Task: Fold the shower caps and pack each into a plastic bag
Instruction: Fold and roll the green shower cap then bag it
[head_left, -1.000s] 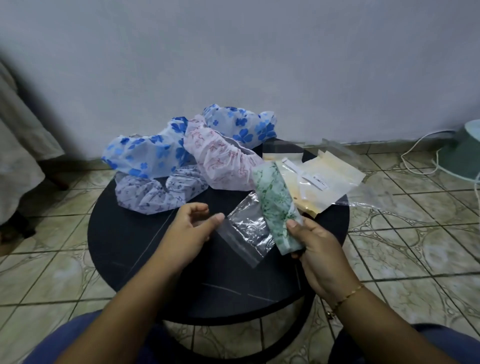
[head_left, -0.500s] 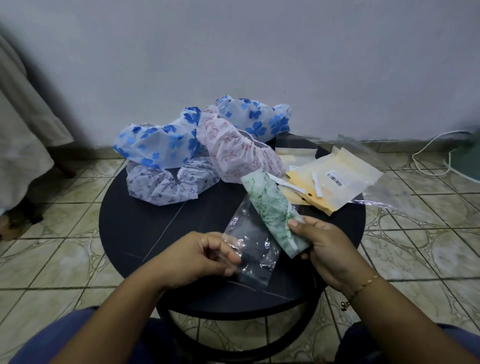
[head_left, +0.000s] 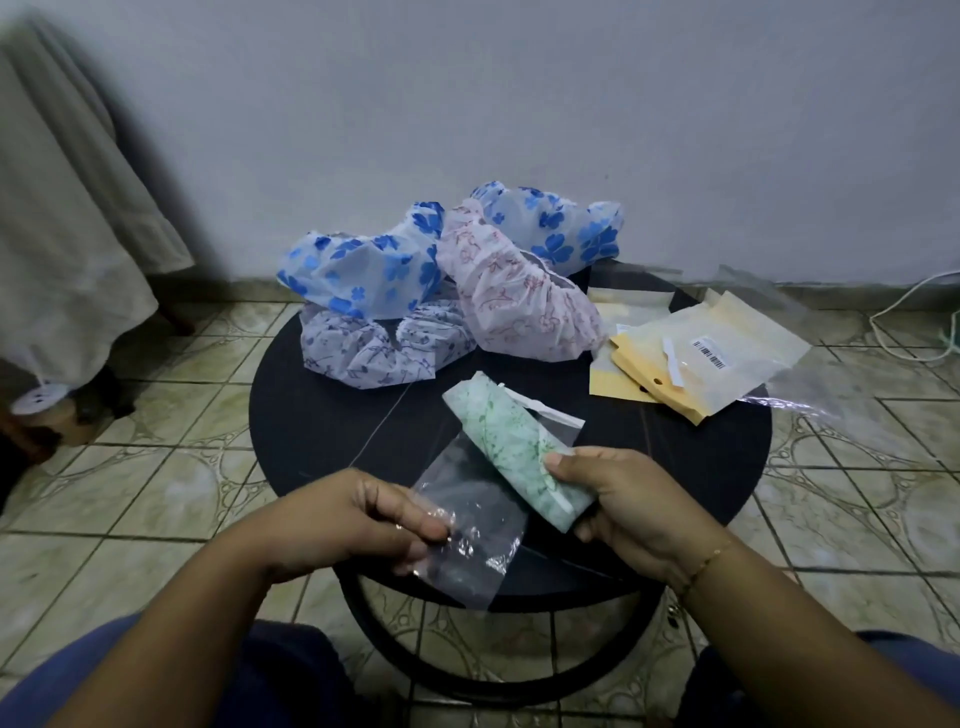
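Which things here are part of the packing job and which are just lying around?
For the job:
folded green cap, held by the right hand
clear bag, pinched by the left hand
loose caps
stack of bags

Lying about:
white cable
grey cloth

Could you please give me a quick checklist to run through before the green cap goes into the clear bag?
1. Green cap folded into a narrow roll: ok.
2. Right hand grips the roll near its lower end: ok.
3. Left hand pinches the clear bag: ok.
4. Bag mouth open: cannot tell; the film looks crumpled and flat.
5. Roll lined up with the mouth: not ok; it lies beside the bag, slanting away.
6. Room on the table in front of the other caps: ok.
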